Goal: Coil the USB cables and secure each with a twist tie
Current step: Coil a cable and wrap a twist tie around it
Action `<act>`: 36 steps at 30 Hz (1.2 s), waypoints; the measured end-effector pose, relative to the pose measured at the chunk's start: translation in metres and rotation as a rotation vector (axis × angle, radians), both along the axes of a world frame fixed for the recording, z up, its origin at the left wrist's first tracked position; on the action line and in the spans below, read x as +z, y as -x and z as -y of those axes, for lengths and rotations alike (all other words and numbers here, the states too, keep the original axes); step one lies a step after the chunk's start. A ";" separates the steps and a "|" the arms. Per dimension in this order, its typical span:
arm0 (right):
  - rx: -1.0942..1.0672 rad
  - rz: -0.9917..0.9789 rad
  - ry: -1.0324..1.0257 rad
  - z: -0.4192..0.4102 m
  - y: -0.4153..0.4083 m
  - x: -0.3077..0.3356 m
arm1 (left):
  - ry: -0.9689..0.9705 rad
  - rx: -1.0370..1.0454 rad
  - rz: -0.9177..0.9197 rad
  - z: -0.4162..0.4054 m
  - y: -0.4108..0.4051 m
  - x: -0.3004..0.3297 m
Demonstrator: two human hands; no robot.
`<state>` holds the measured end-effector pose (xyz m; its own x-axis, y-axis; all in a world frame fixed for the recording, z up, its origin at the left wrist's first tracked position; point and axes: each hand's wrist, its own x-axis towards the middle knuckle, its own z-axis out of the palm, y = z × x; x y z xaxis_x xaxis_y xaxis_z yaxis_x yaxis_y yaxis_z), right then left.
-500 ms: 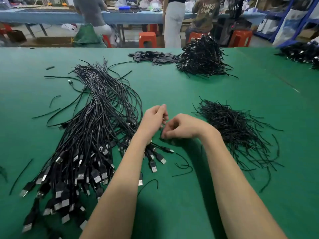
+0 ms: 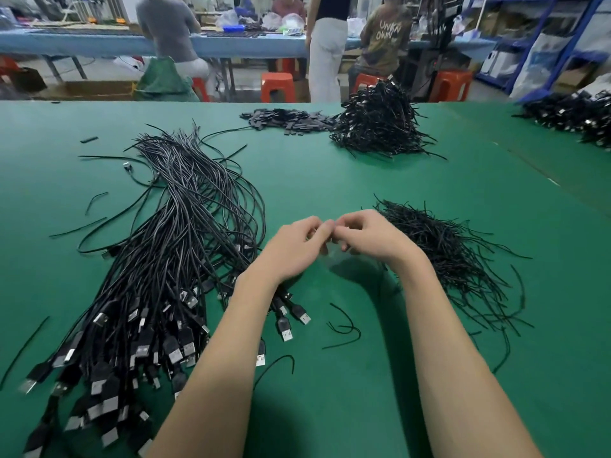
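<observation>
Both hands meet mid-table, left hand (image 2: 294, 249) and right hand (image 2: 370, 239) curled fingertip to fingertip around something too blurred to name, loose USB cables (image 2: 172, 259) sprawling toward the left edge, limp and springy, likely best pinched near the plugs.

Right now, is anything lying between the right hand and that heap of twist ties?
Nothing visible. The right hand hovers right beside the twist tie heap, with only bare green table around it.
</observation>
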<state>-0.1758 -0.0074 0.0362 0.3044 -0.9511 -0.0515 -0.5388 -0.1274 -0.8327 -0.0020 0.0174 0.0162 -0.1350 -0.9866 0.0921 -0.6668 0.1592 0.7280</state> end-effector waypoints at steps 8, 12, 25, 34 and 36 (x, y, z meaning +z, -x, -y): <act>-0.098 0.829 -0.261 0.003 0.005 0.000 | -0.209 -0.192 -0.798 -0.008 0.034 0.028; 0.119 0.687 -0.367 -0.007 -0.014 -0.017 | -0.237 -0.196 -1.263 -0.004 0.025 0.042; 0.444 0.340 -0.466 -0.019 0.013 0.004 | -0.187 0.095 -1.720 0.004 -0.019 0.039; 0.642 0.497 -0.507 -0.026 0.018 0.000 | -0.129 0.027 -1.678 0.005 -0.019 0.043; 0.600 0.475 -0.595 -0.025 0.021 0.001 | -0.118 0.066 -1.676 0.004 -0.023 0.041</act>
